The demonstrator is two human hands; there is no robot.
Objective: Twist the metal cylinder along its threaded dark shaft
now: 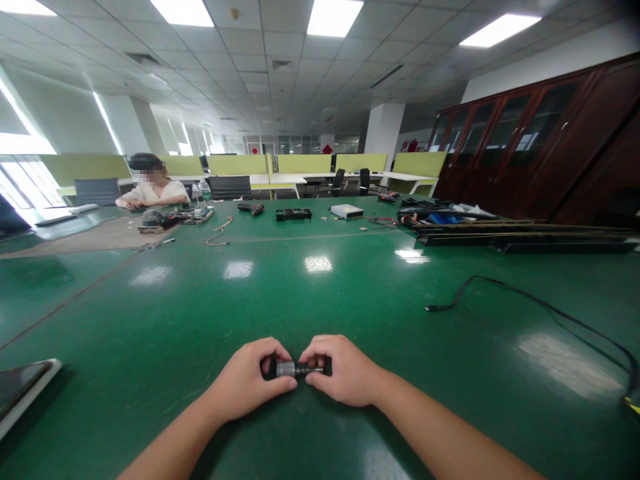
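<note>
Green tabletop (350, 293), office rm w/ cubicles (304, 164), L grip (279, 367) & R grip (311, 367) part-curled on metal part (287, 369)

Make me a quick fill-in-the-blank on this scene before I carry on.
The metallic part spans from the left hand to the ____ hand.
The tabletop is ____ in colour.
The loose cable is ____ in colour.
The seated person is on the ____ side of the picture.

Missing words: right; green; black; left.
</note>
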